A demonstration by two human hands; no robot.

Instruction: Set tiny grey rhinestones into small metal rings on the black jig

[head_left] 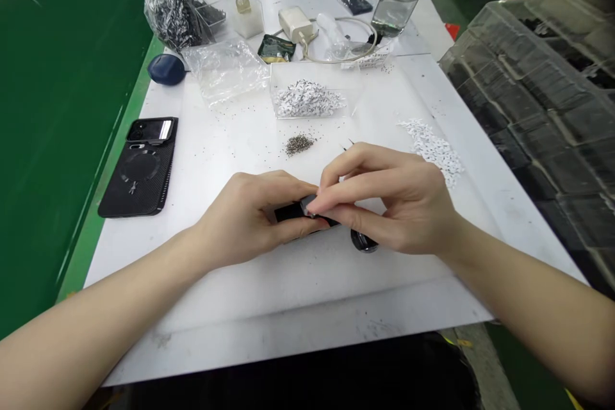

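Green-painted panelling (pixel 62 109) flanks a white bench (pixel 269 298) on the left, and a smartphone in a black ribbed case (pixel 139 170) lies at nine o'clock from the hands. The left hand (pixel 245 218) is nearly closed, thumb and fingers pinching one end of a small black bar (pixel 291 213) that sits at the bench's six o'clock. At twelve o'clock from it are a heap of tiny dark grains (pixel 299 144) and a clear tray of white pieces (pixel 307 101). The right hand (pixel 398 202) is half closed, its fingertips (pixel 314 205) pressing the bar's grey end. Below that hand shows a round black piece (pixel 364 242), perhaps joined to the bar; it is hard to tell. The bar looks light, stiff and slippery, best held along its long sides. Loose white pieces (pixel 432 150) lie at two o'clock, near stacked clear plastic bins (pixel 542 109).
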